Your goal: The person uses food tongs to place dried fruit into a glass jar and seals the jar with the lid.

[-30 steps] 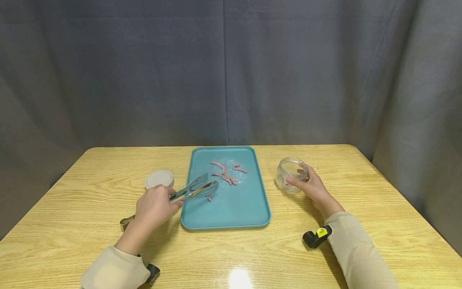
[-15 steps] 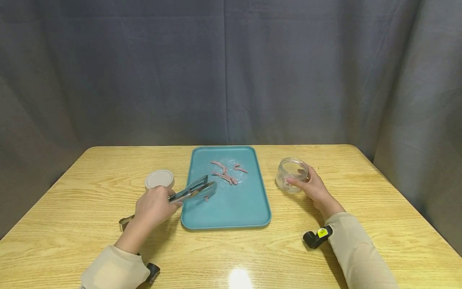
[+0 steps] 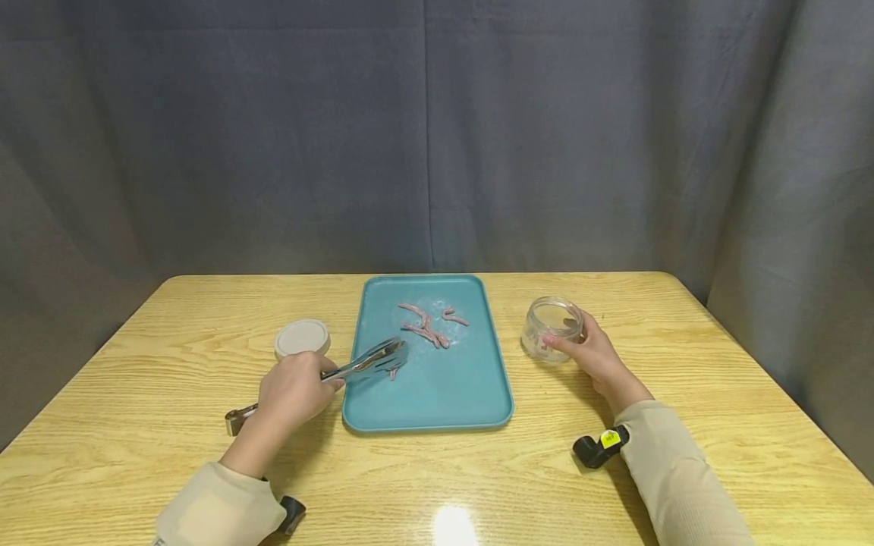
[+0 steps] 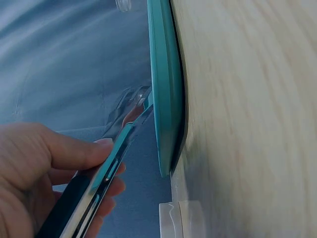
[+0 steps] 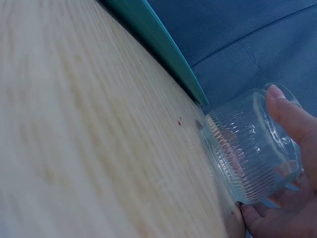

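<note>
My left hand (image 3: pixel 293 390) grips metal tongs (image 3: pixel 358 365), their flat slotted ends together over the left part of the teal tray (image 3: pixel 437 402). A short pinkish, meat-like strip (image 3: pixel 392 374) shows at the tong ends; in the left wrist view a pink piece (image 4: pixel 132 114) sits between the tong blades (image 4: pixel 121 136). Several more pinkish strips (image 3: pixel 426 334) lie on the tray's far half amid whitish smears. My right hand (image 3: pixel 594 353) holds an uncovered glass jar (image 3: pixel 536 345) standing on the table, thumb near its rim. Through its ribbed wall, pinkish contents (image 5: pixel 230 148) show low inside.
A round whitish lid (image 3: pixel 301 337) lies on the wooden table (image 3: pixel 437 474), just beyond my left hand and left of the tray. A grey curtain (image 3: pixel 437 136) hangs behind the table. Black wrist cameras (image 3: pixel 594 452) sit low beside both sleeves.
The tong ends have come together from a spread position, around the short strip on the tray's left. My right hand and the jar have stayed in place.
</note>
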The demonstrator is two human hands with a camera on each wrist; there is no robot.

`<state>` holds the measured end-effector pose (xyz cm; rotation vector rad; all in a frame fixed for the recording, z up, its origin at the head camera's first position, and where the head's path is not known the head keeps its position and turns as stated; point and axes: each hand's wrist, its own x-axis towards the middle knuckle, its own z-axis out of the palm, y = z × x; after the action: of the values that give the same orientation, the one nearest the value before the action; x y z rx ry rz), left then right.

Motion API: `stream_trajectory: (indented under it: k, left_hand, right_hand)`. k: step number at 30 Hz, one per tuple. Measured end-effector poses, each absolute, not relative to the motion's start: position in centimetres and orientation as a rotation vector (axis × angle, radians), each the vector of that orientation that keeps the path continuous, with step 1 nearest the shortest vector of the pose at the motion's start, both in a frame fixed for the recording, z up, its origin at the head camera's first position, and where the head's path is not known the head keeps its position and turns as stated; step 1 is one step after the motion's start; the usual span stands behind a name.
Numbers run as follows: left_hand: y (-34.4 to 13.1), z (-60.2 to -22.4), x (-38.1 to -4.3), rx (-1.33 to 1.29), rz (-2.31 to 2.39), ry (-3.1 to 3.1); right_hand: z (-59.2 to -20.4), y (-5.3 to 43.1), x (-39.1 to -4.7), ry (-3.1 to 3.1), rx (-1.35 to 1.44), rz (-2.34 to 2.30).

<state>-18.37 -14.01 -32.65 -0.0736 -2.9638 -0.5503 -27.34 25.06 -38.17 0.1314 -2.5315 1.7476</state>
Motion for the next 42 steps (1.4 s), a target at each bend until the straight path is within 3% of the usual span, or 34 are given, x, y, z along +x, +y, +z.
stream_trajectory:
  k: [42]
  left_hand:
    - [-14.4, -32.4, -18.6, -0.072, -0.605, -2.890]
  right_hand:
    - [-38.2, 25.2, -27.4, -2.530, 0.151, 1.765]
